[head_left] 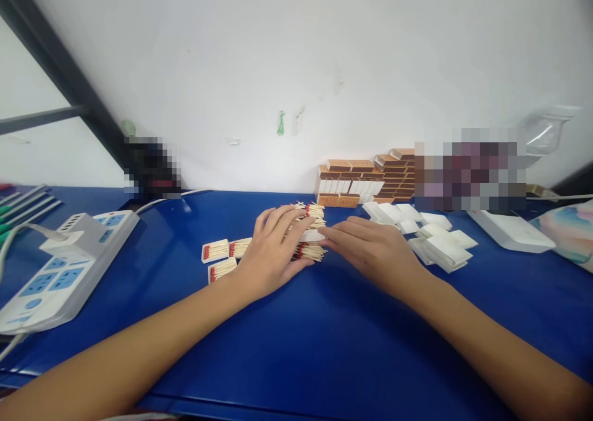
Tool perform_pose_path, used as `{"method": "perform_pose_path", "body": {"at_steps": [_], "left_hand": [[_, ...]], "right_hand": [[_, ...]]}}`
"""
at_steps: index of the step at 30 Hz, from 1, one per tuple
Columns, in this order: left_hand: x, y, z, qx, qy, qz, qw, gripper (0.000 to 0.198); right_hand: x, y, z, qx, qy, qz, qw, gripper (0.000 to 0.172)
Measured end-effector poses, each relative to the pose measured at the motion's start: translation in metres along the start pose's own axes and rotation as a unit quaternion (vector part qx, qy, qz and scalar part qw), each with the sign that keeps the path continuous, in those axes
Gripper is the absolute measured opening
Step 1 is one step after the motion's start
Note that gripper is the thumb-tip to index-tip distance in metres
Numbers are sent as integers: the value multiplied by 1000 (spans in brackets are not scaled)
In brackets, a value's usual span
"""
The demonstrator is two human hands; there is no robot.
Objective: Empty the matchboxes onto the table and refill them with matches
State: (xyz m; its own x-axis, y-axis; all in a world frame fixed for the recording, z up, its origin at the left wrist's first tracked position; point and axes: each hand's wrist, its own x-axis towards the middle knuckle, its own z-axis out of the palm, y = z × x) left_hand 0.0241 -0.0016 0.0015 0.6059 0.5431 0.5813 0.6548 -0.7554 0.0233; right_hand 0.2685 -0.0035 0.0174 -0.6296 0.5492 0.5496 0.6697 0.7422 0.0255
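Note:
A pile of red-tipped matches (315, 252) lies on the blue table, partly under my left hand (278, 246), whose fingers are apart and spread over the matches. My right hand (368, 246) has its fingers pressed together at the right end of a small white tray (311, 235) amid the matches. To the left of my left hand are small white trays filled with matches (215, 250). Several white trays (445, 248) without visible matches lie heaped right of my right hand.
Stacked brown matchboxes (340, 167) stand against the wall. A white power strip (69, 272) with a plug and cables is at the left of the blue table (296, 359). A white flat box (512, 230) sits at the right, near a clear plastic vessel (549, 133).

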Motion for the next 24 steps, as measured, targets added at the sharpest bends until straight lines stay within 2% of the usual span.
{"method": "perform_pose_path", "body": {"at_steps": [4,10,13,17,19,21,22,23,24], "left_hand": [[0,0,0,3,-4,-5,1000,66],[0,0,-3,-3,-5,-6,1000,67],[0,1,-4,-4,-8,-7,1000,67],[-2,0,-3,10,-15,-8,1000,69],[-1,-3,-6,17,-5,-5,1000,79],[3,-10,-16,21,5,-10,1000,88],[6,-15,-25,20,-6,-20,1000,86],[9,-22,-36,17,-25,-41,999,76],[13,-29,-48,11,-69,-69,995,58]], "right_hand": [[0,1,-2,7,11,-7,1000,29],[2,0,2,93,19,52,994,29],[4,-1,3,146,27,151,977,28],[8,7,-3,188,28,284,940,31],[7,17,-7,176,29,309,934,31],[5,31,-12,118,26,311,943,31],[4,39,-15,78,21,308,948,32],[2,47,-17,38,13,306,951,32],[0,55,-20,2,0,307,952,32]]}}
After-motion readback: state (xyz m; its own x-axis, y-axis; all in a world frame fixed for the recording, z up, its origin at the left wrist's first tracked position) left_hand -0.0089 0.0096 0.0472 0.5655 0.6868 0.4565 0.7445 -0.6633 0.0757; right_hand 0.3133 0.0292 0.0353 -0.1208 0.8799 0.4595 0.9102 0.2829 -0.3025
